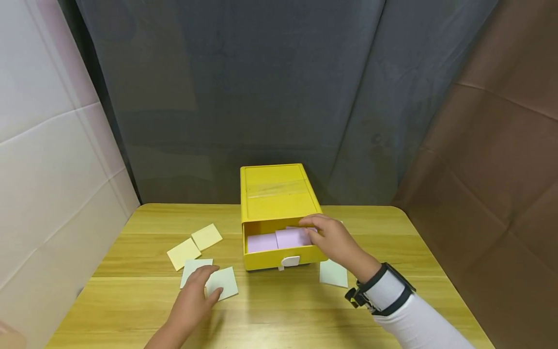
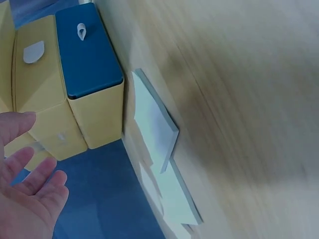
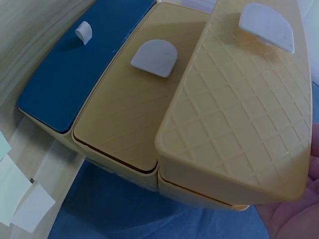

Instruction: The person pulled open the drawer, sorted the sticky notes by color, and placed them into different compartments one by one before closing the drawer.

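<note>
A yellow drawer box [image 1: 274, 194] stands at the middle of the wooden table [image 1: 279, 310], its drawer pulled out. Two purple note pads [image 1: 261, 242] lie in the drawer. My right hand [image 1: 308, 228] reaches into the drawer, finger and thumb curled at the right purple pad [image 1: 293, 237]. My left hand [image 1: 209, 283] rests flat on a white note pad [image 1: 222, 282] at the front left. In the left wrist view that hand [image 2: 27, 184] shows spread, straight fingers beside white pads [image 2: 154, 124].
Two pale yellow pads [image 1: 207, 236] and another white pad [image 1: 194, 267] lie left of the box; one white pad [image 1: 333, 274] lies right of it. Both wrist views show a row of blue-fronted [image 3: 75, 69] and yellow-fronted [image 3: 239, 109] drawers. Grey and brown cloth hangs behind.
</note>
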